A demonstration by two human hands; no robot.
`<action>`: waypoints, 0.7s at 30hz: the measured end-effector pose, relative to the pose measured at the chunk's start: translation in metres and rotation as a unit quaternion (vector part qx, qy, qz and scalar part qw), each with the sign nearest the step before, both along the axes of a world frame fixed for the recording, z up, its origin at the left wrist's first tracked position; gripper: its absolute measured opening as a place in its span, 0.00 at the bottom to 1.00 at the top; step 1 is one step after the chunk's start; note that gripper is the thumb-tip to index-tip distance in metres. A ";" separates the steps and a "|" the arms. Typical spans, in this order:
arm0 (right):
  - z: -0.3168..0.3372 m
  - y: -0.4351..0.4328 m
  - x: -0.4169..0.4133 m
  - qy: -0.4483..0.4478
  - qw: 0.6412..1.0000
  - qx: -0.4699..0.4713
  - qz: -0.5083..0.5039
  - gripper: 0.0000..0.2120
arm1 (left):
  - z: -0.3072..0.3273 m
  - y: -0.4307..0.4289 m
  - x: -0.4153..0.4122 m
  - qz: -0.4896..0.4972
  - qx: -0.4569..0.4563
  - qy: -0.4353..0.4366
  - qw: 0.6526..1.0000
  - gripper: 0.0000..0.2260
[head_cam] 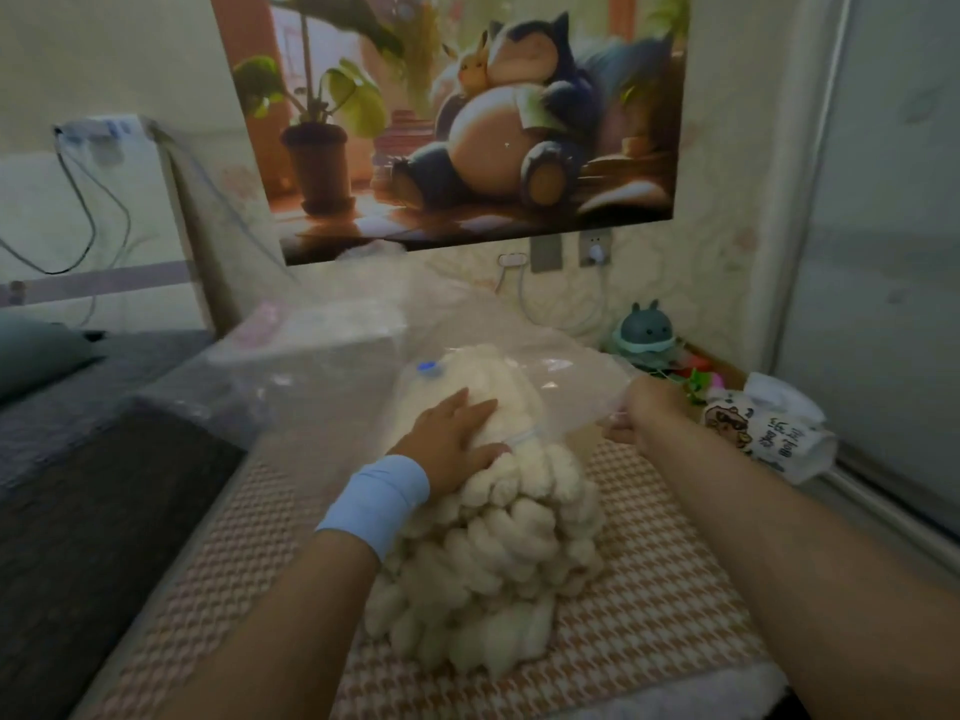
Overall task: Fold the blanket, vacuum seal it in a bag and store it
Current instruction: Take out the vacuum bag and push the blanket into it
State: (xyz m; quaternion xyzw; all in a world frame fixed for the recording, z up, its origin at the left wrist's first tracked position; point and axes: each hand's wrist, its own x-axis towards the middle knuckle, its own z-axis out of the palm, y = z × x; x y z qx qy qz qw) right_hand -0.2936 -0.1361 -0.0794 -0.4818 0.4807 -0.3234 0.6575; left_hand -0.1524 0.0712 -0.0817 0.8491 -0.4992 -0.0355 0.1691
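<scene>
Blanket (498, 553) half inside bag (519, 356); writing unreadable.

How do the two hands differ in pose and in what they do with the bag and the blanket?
The left hand lies flat and open, pressing on the cream blanket through the clear bag; the right hand is closed, pinching the bag's edge and pulling it aside. The left wrist wears a light blue band; the right wrist is bare. Both work at the bag's mouth, where the blanket is only partly inside.
</scene>
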 end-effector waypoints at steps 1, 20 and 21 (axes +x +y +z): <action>0.001 -0.003 -0.016 0.014 1.000 0.005 -0.019 0.10 | -0.001 -0.005 -0.011 -0.022 0.001 0.010 1.000 0.31; -0.052 0.135 -0.033 0.331 0.403 -0.801 0.296 0.39 | -0.022 0.044 0.003 0.127 -0.030 0.064 0.989 0.26; -0.049 0.134 -0.032 0.336 0.378 -0.814 0.284 0.33 | -0.027 0.050 0.006 0.133 -0.006 0.060 0.989 0.25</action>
